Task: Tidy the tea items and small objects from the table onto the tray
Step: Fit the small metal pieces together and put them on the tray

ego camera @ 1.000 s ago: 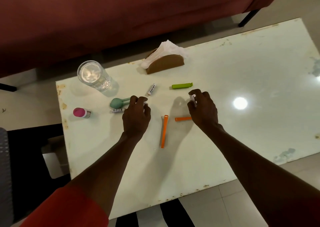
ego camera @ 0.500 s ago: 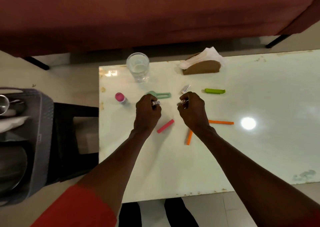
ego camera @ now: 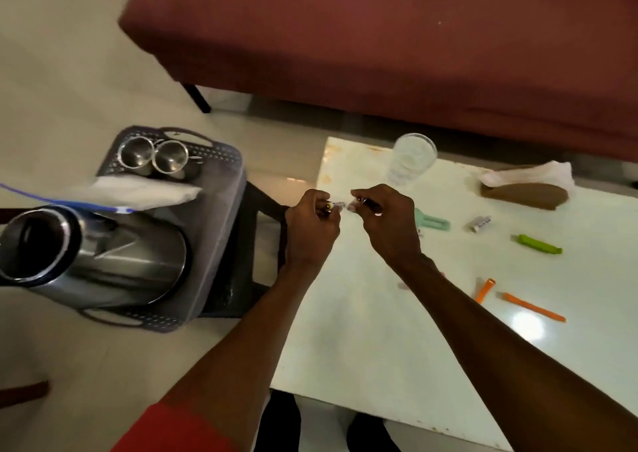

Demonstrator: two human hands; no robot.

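My left hand (ego camera: 310, 225) is closed on a small white cylinder (ego camera: 336, 205) that looks like a battery. My right hand (ego camera: 386, 220) pinches a second small cylinder (ego camera: 355, 205), its tip nearly touching the first. Both hands hover above the left edge of the white table (ego camera: 379, 341). The grey perforated tray (ego camera: 221, 230) sits on a dark stool left of the table. It holds a steel kettle (ego camera: 103, 258), two steel cups (ego camera: 153, 158) and a white packet (ego camera: 138, 192). A third cylinder (ego camera: 480, 223) lies on the table.
On the table stand a glass (ego camera: 411, 161) and a brown napkin holder (ego camera: 524, 189). Near them lie a mint clip (ego camera: 433, 223), a green clip (ego camera: 538, 244) and two orange clips (ego camera: 533, 307). A maroon sofa (ego camera: 379, 37) runs behind.
The view has swung left, bringing the tray fully into sight. Both hands, each holding its small cylinder, have moved left to the table's left edge.
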